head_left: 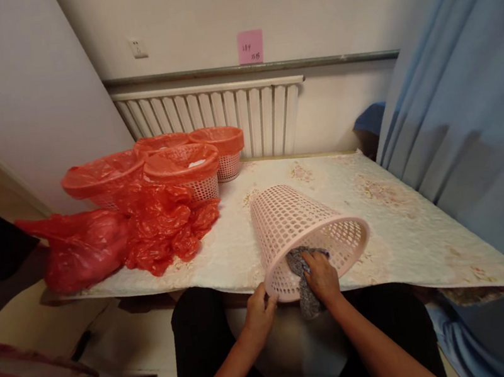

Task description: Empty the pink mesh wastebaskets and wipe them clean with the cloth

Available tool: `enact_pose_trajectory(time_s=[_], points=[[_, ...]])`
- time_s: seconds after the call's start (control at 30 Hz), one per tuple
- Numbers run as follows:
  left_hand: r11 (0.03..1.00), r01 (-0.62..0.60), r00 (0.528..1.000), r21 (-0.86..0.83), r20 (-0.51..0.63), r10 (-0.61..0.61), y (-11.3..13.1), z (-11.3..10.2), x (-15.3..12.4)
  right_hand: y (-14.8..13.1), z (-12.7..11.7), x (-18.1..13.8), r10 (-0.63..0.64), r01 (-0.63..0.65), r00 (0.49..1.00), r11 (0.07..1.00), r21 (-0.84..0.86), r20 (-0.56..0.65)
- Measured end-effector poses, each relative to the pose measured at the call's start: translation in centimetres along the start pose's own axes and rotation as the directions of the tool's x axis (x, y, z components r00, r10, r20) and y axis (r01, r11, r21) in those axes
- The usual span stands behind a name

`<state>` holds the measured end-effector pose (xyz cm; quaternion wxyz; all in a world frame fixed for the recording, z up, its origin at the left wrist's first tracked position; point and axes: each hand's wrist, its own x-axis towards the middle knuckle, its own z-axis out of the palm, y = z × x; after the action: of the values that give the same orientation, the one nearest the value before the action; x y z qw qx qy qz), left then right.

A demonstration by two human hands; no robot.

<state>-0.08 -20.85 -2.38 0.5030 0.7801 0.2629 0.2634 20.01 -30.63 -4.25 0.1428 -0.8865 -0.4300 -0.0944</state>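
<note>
A pink perforated plastic wastebasket point(280, 216) lies tipped on its side on the table, its mouth facing me. My left hand point(260, 316) grips the rim at its lower left, thumb and fingers closed on the edge. Inside the mouth, my right hand point(322, 276) is closed on a grey speckled cloth point(298, 264). Part of that cloth hangs down over the rim below the hand. The fingertips of my right hand are partly hidden by the cloth.
Several wastebaskets lined with red bags point(181, 164) stand at the back left of the table point(306, 170). Crumpled red plastic bags point(157, 229) lie in front of them. A radiator point(215, 108) is behind, and a blue curtain point(460, 85) hangs at the right.
</note>
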Motion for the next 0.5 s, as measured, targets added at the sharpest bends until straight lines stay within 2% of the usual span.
enact_pose_trajectory(time_s=[0.5], points=[[1.0, -0.004, 1.0, 0.018, -0.01, 0.005, -0.26, 0.01, -0.11, -0.06, -0.05, 0.05, -0.001, 0.001, 1.0, 1.0, 0.01, -0.003]])
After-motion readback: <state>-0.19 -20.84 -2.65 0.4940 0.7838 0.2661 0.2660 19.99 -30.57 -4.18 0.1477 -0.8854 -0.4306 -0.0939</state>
